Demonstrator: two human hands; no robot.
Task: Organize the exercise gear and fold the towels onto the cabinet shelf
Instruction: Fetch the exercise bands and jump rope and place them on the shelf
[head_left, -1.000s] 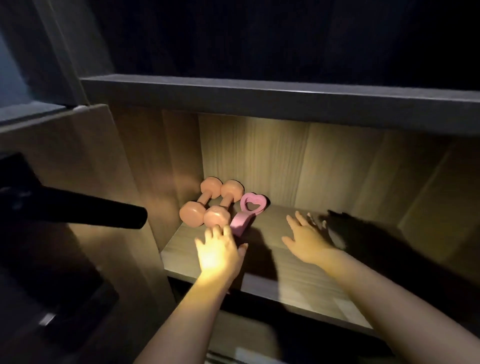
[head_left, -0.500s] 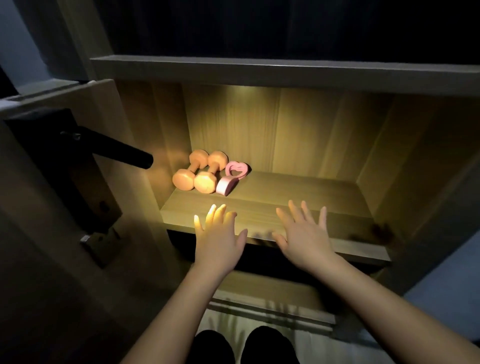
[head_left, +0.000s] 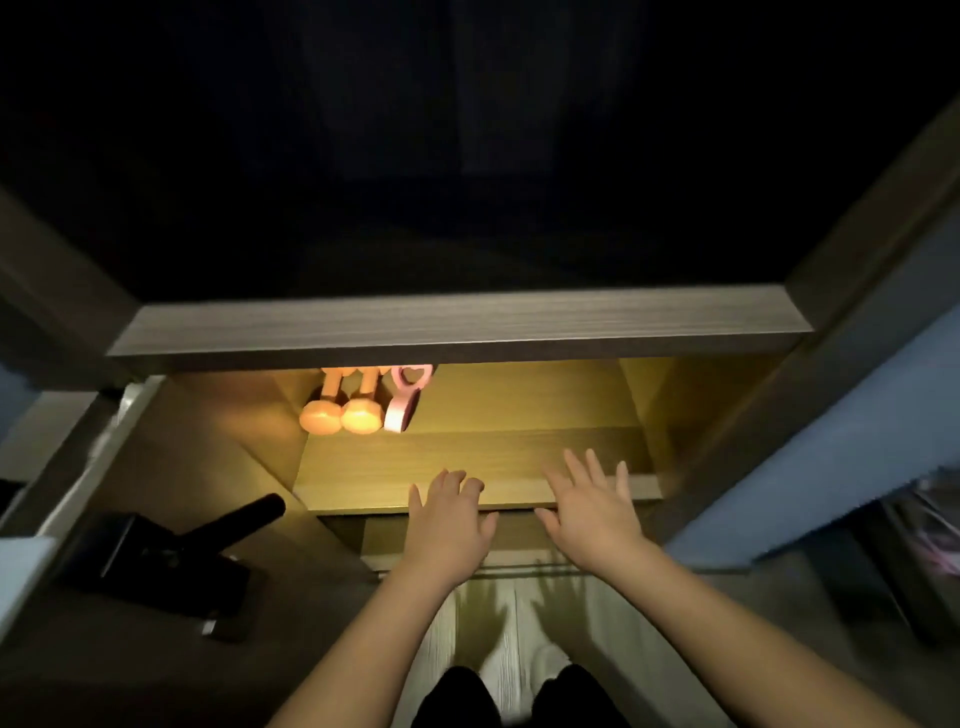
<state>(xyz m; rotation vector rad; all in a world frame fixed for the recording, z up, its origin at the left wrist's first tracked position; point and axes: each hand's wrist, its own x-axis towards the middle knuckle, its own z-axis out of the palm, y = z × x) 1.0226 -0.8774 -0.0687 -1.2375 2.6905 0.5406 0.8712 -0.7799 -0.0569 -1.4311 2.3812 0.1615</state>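
Reading both hands empty at the shelf (head_left: 493, 462) front edge: left hand (head_left: 447, 525) relaxed, fingers slightly bent; right hand (head_left: 592, 512) spread. I cannot tell whether they touch the shelf. Dumbbells (head_left: 340, 413) lie side by side, back left; pink heart piece (head_left: 402, 408) just right of them.

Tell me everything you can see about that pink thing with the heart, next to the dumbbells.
The pink item looks like smooth plastic: a flat handle leading to a head with a heart-shaped cutout. It lies on the lit wooden shelf, back left, with its handle end toward the camera. It sits just right of the two orange dumbbells, close against the nearest one and apparently touching it. The board above hides its far tip.
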